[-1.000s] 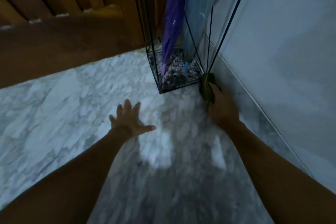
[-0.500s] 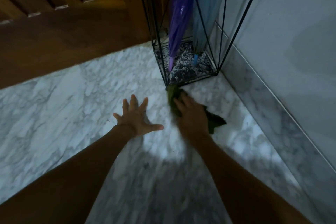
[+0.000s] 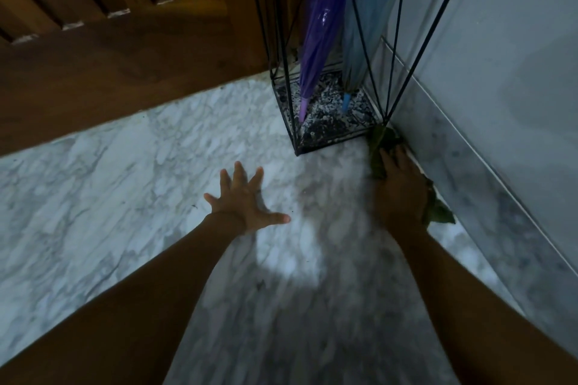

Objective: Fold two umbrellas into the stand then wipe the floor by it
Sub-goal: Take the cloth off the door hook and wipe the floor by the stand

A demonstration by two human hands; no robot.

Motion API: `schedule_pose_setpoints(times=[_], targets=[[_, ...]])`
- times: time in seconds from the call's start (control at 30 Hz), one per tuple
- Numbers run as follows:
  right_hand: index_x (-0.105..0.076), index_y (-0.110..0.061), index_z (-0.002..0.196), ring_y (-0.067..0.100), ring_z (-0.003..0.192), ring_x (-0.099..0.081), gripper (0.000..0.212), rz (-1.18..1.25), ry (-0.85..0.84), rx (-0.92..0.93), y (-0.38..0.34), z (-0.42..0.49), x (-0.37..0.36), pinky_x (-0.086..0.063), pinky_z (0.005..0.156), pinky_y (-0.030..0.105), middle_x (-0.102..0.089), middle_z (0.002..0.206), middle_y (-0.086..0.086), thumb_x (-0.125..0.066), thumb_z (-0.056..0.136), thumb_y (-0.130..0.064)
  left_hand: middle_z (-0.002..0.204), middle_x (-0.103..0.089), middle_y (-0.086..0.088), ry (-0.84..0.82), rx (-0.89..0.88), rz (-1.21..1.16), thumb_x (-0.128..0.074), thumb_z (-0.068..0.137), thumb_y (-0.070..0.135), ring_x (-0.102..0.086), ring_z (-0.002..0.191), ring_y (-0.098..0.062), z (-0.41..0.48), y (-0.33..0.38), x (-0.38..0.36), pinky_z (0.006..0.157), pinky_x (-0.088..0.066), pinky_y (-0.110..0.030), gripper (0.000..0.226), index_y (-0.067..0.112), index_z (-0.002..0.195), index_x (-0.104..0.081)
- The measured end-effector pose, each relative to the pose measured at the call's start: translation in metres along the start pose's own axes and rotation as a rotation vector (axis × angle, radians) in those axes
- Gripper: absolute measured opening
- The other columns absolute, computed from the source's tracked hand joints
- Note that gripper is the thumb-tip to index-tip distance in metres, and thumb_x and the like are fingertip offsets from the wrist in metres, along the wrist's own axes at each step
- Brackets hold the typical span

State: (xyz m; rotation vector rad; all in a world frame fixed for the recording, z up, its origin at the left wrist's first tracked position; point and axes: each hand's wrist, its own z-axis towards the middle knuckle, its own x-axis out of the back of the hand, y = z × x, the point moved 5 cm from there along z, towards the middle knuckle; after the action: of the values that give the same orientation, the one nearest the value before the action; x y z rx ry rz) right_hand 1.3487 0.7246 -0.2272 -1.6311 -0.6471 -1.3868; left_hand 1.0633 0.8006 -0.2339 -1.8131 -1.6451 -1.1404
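Green cloth under flat right grip, beside stand; left grip splayed on floor.

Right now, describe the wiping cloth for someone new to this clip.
Find the black wire umbrella stand in the corner by the wall. At its front right foot a dark green cloth lies on the marble floor under the right hand. Nothing else there is green or crumpled.

Ahead of me on the left stands a slatted wooden door; on my right, a pale wall above marble skirting.
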Motion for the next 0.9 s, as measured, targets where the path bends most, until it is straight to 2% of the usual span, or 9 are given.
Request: schedule_pose_setpoints(times=[0.1, 0.23, 0.33, 0.4, 0.47, 0.57, 0.7, 0.8, 0.9], targets=[[-0.057, -0.009, 0.138, 0.046, 0.124, -0.053, 0.057, 0.067, -0.002, 0.127, -0.054, -0.028, -0.021, -0.044, 0.102, 0.053, -0.048, 0.147, 0.024, -0.057, 0.081, -0.011, 0.16, 0.028, -0.004, 0.003, 0.002, 0.008, -0.06, 0.057, 0.087, 0.026, 0.145, -0.038, 0.0, -0.001, 0.001, 0.107, -0.001, -0.074, 0.125, 0.041, 0.153, 0.006], [-0.054, -0.014, 0.141, 0.038, 0.134, -0.048, 0.065, 0.079, -0.096, 0.287, -0.109, -0.058, -0.045, -0.041, 0.108, 0.048, -0.047, 0.15, 0.017, -0.072, 0.079, -0.01, 0.16, 0.026, -0.005, 0.015, 0.005, -0.003, -0.061, 0.056, 0.087, 0.025, 0.145, -0.037, 0.0, 0.001, 0.001, 0.107, -0.001, -0.075, 0.126, 0.04, 0.154, 0.005], [-0.041, -0.02, 0.15, 0.031, 0.145, -0.035, 0.064, 0.077, -0.197, 0.384, -0.104, -0.048, -0.041, -0.029, 0.116, 0.042, -0.032, 0.161, 0.01, -0.061, 0.089, -0.013, 0.161, 0.025, -0.004, 0.021, 0.013, 0.011, -0.06, 0.055, 0.088, 0.023, 0.146, -0.037, 0.0, 0.001, 0.001, 0.107, -0.003, -0.075, 0.127, 0.04, 0.154, 0.004], [-0.047, -0.02, 0.147, 0.033, 0.138, -0.044, 0.059, 0.008, -0.203, 0.445, -0.084, -0.036, -0.031, -0.037, 0.109, 0.045, -0.037, 0.158, 0.01, -0.053, 0.089, -0.015, 0.161, 0.025, -0.004, 0.019, 0.009, 0.011, -0.06, 0.054, 0.088, 0.024, 0.146, -0.037, 0.001, 0.0, 0.0, 0.107, -0.002, -0.075, 0.128, 0.041, 0.154, 0.004], [-0.056, -0.018, 0.14, 0.039, 0.124, -0.057, 0.056, 0.025, -0.057, 0.287, -0.045, -0.021, -0.014, -0.048, 0.097, 0.051, -0.049, 0.15, 0.014, -0.054, 0.084, -0.013, 0.161, 0.025, -0.004, 0.02, 0.004, -0.017, -0.062, 0.054, 0.087, 0.024, 0.146, -0.037, 0.002, -0.002, 0.0, 0.108, -0.001, -0.075, 0.128, 0.041, 0.154, 0.003], [-0.055, -0.012, 0.14, 0.045, 0.112, -0.059, 0.054, 0.006, 0.04, -0.007, -0.006, -0.024, -0.002, -0.052, 0.09, 0.054, -0.053, 0.143, 0.019, -0.058, 0.086, -0.006, 0.162, 0.022, -0.005, 0.013, -0.001, -0.047, -0.065, 0.055, 0.084, 0.023, 0.146, -0.037, 0.002, 0.0, 0.001, 0.108, 0.001, -0.076, 0.127, 0.039, 0.154, -0.001], [-0.058, -0.009, 0.138, 0.048, 0.118, -0.056, 0.058, 0.071, 0.093, -0.033, -0.038, -0.05, -0.015, -0.045, 0.101, 0.054, -0.051, 0.144, 0.024, -0.045, 0.081, -0.012, 0.163, 0.007, -0.003, -0.011, -0.027, -0.003, -0.072, 0.064, 0.072, 0.008, 0.149, -0.034, 0.007, -0.005, 0.009, 0.109, -0.013, -0.072, 0.113, 0.039, 0.154, -0.011], [-0.049, -0.013, 0.145, 0.042, 0.135, -0.044, 0.063, 0.096, -0.09, 0.163, -0.102, -0.067, -0.045, -0.033, 0.113, 0.049, -0.039, 0.155, 0.02, -0.051, 0.083, -0.006, 0.151, -0.028, -0.005, 0.008, -0.093, -0.051, -0.075, 0.073, 0.051, -0.029, 0.139, -0.028, 0.021, -0.024, 0.029, 0.105, -0.04, -0.046, 0.084, 0.037, 0.146, -0.037], [-0.034, -0.018, 0.153, 0.033, 0.147, -0.029, 0.062, 0.061, -0.299, 0.449, -0.169, -0.063, -0.06, -0.019, 0.121, 0.039, -0.024, 0.163, 0.014, -0.052, 0.095, -0.007, 0.135, -0.055, -0.008, 0.064, -0.189, -0.153, -0.072, 0.085, 0.028, -0.051, 0.126, -0.026, 0.028, -0.043, 0.056, 0.091, -0.04, -0.022, 0.05, 0.016, 0.131, -0.06]])
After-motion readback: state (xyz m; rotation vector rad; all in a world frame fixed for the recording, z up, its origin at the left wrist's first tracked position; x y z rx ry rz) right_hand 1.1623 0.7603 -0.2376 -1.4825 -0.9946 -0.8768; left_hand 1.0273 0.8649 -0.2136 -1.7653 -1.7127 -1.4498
